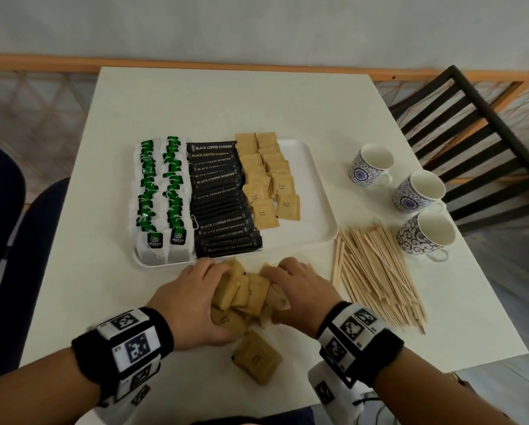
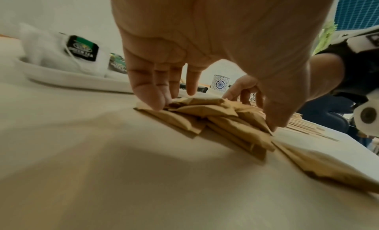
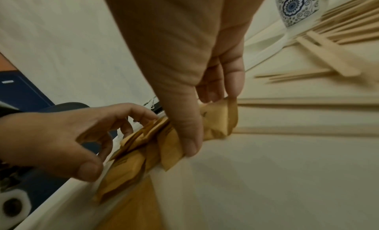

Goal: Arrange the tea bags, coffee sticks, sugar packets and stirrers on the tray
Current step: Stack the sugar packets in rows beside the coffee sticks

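— Sugar packets: what do you have listed?

— Item: flat brown paper squares, small dark print, heaped loose and overlapping on the white table, just in front of the tray. One stray packet lies apart, nearer you.

— And my hands?

— Your left hand cups the heap's left side, fingers curled onto the packets; your right hand closes on the right side, thumb and fingers pinching packets. The heap sits between both palms.

— Rest of the stock?

— On the tray: tea bags in two rows, coffee sticks stacked beside them, more sugar in two columns. Stirrers lie piled on the table to your right, three cups beyond.

— Anything unclear?

— Packets under your palms are hidden, so no count. Wrist views are blurred; print unreadable there.
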Demonstrator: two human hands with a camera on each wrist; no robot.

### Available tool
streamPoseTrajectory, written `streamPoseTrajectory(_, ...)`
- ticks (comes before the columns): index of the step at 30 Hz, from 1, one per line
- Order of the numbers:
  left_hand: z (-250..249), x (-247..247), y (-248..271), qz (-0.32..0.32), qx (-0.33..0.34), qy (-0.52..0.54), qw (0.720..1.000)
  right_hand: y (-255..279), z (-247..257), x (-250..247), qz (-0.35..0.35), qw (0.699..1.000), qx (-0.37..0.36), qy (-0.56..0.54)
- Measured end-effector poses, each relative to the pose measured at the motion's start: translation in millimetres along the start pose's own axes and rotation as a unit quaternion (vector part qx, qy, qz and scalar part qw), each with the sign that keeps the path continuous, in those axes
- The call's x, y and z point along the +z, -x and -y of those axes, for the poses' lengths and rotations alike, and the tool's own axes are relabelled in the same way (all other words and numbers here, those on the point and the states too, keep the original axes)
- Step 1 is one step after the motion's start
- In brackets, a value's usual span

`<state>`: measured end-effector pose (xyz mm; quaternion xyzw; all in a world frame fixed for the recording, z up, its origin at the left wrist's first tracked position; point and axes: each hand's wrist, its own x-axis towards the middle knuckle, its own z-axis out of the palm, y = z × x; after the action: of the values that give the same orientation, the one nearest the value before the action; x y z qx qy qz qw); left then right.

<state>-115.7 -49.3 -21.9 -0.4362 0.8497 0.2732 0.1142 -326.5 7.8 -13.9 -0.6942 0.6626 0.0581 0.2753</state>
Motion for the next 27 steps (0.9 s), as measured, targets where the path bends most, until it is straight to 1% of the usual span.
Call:
streamPoseTrajectory(3,-5,4,-2,-0.006,-0.025,0.015,1.000,4,-6,6,-0.014,0.999,0.039,-0.015)
streamPoseTrajectory(5,-8,7,-6,-0.007,-0.030,0.017,0.999,3,-6,8,-0.016,0.998,0.058,-0.023)
streamPoseTrajectory(11,-24,8,-18,0.007,-0.005,0.037,0.999,-8,5,10,-0.010,0.984,0.106,-0.143)
streamPoseTrajectory(13,-30,7,-19,0.004,0.003,0.025,1.000,-10,8,8,-0.002,0.986,0.100,-0.136)
streamPoseTrajectory(15,-34,6,-20,0.000,0.013,0.011,1.000,-11,13,5,0.024,0.994,0.066,-0.088)
streamPoseTrajectory(16,-36,6,-21,-0.001,0.018,0.011,1.000,-12,15,5,0.025,0.996,0.047,-0.067)
streamPoseTrajectory(17,-37,6,-21,0.000,0.023,0.014,1.000,-12,16,5,0.015,0.997,0.042,-0.068)
streamPoseTrajectory(20,-41,5,-21,-0.001,0.033,0.024,0.999,-11,20,8,-0.021,0.991,0.055,-0.118)
streamPoseTrajectory(24,-43,5,-19,0.012,0.036,0.025,0.999,-14,25,12,-0.032,0.988,0.024,-0.147)
streamPoseTrajectory(27,-39,3,-18,0.006,0.035,0.061,0.997,-15,25,13,-0.033,0.989,0.009,-0.146)
